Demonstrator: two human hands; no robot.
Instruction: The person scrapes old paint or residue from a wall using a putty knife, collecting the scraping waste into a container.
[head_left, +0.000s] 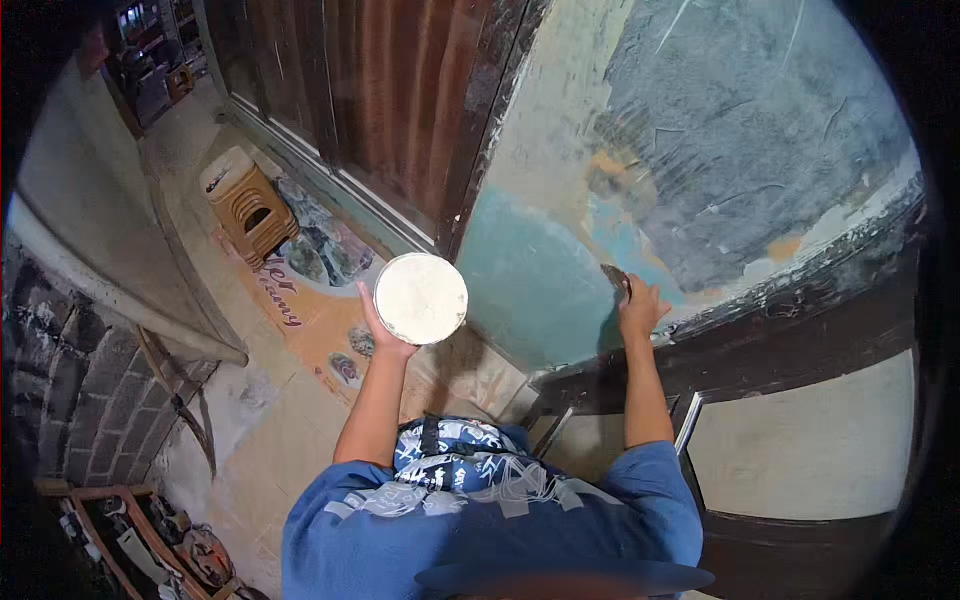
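My left hand (386, 330) is wrapped around the side of a round tub (420, 298). Its top is pale and white; whether that is paint or a lid I cannot tell. My right hand (640, 306) grips a small paintbrush (616, 276) whose dark bristle end is at the wall. Around the brush the wall carries a patch of teal paint (532, 277) and a lighter blue streak (619, 229). Above and to the right the wall surface is rough grey plaster (750, 165), with orange-tan smears between.
A brown wooden door (375, 97) adjoins the painted wall. Stacked plastic stools (259, 214) stand on a printed floor mat (300, 300) bearing writing. At lower left is a shoe rack (142, 540) below a block wall (97, 390). A dark-framed panel (802, 442) is to my right.
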